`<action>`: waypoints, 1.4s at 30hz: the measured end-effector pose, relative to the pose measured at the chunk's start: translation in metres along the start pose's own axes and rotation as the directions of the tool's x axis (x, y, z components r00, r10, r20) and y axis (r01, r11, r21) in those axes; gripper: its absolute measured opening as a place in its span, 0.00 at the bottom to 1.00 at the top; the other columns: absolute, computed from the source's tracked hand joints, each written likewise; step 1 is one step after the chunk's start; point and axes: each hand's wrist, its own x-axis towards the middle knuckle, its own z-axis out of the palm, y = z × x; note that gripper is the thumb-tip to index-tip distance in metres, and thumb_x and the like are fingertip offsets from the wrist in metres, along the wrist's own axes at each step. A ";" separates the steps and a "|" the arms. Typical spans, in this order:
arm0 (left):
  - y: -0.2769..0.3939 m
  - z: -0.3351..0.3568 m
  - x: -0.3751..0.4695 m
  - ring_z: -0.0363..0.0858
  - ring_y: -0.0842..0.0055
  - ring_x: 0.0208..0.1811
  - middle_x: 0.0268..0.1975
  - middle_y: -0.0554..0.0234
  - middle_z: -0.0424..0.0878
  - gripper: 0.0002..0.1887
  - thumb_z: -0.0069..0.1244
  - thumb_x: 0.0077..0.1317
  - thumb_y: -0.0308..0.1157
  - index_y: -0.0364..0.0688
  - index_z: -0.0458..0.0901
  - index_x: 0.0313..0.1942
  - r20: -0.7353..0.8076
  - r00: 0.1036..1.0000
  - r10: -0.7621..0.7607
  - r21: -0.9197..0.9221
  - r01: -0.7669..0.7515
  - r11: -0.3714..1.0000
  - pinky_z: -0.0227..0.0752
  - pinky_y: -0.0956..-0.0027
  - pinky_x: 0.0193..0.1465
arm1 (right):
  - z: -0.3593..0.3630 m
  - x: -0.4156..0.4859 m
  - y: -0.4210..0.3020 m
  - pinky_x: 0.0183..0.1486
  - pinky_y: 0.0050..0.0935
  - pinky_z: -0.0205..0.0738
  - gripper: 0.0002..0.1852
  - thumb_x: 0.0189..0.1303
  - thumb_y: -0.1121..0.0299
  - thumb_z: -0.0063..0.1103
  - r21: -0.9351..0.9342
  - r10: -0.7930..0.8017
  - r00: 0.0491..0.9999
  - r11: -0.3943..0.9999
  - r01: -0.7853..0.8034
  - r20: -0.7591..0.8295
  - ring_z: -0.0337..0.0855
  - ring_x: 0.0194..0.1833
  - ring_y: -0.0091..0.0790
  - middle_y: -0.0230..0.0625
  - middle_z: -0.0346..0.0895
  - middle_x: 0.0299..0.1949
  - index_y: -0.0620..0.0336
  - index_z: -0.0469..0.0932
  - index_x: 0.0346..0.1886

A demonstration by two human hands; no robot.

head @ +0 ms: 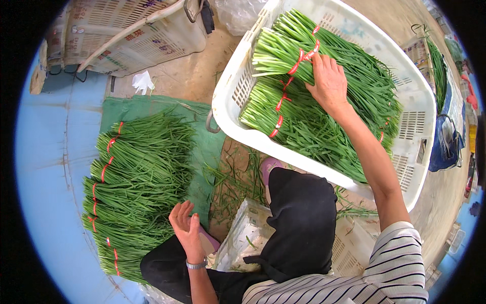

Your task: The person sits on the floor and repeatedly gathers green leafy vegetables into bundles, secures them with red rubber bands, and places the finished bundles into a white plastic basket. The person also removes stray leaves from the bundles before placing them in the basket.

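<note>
My right hand [329, 81] rests on a bundle of green garlic chives [273, 57] tied with red tape, its fingers curled over the leaves just past the tape. Whether it grips the bundle I cannot tell. This bundle lies on other tied bundles in a large white plastic basket [224, 98]. My left hand [188, 225], with a metal-banded watch on the wrist, holds nothing; its fingers are apart, above the edge of a row of tied chive bundles [140, 182]. That row lies to the left, partly on a green woven sheet [209, 152].
Worn plastic crates [152, 45] stand at the upper left, near a crumpled white glove [142, 82]. Loose chive leaves [239, 178] litter the floor between the sheet and basket. A plastic-wrapped block [250, 228] is between my legs. A blue bag [444, 146] stands right of the basket.
</note>
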 end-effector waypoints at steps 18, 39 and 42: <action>-0.002 -0.004 -0.006 0.71 0.65 0.59 0.61 0.53 0.68 0.27 0.48 0.67 0.42 0.41 0.61 0.61 0.003 1.000 -0.024 0.105 0.024 0.994 0.67 0.63 0.55 | 0.048 -0.008 -0.001 0.45 0.36 0.64 0.21 0.50 0.71 0.53 -0.182 0.008 0.983 0.982 -0.042 -0.186 0.72 0.43 0.35 0.35 0.72 0.42 0.60 0.69 0.51; -0.021 0.023 -0.018 0.71 0.64 0.58 0.59 0.52 0.69 0.29 0.52 0.64 0.43 0.41 0.62 0.60 0.097 0.993 -0.072 0.151 0.057 0.987 0.68 0.61 0.54 | -0.023 -0.037 -0.019 0.59 0.42 0.57 0.31 0.43 0.71 0.58 0.180 -0.068 0.989 0.979 0.092 -0.133 0.66 0.57 0.43 0.47 0.66 0.56 0.69 0.66 0.56; -0.022 0.022 -0.019 0.72 0.64 0.57 0.59 0.52 0.69 0.29 0.52 0.64 0.44 0.41 0.62 0.60 0.095 0.993 -0.071 0.160 0.056 0.986 0.68 0.62 0.54 | -0.047 -0.043 -0.041 0.55 0.40 0.61 0.22 0.43 0.72 0.58 0.331 -0.096 0.987 0.934 0.133 -0.126 0.70 0.52 0.41 0.43 0.70 0.50 0.65 0.71 0.46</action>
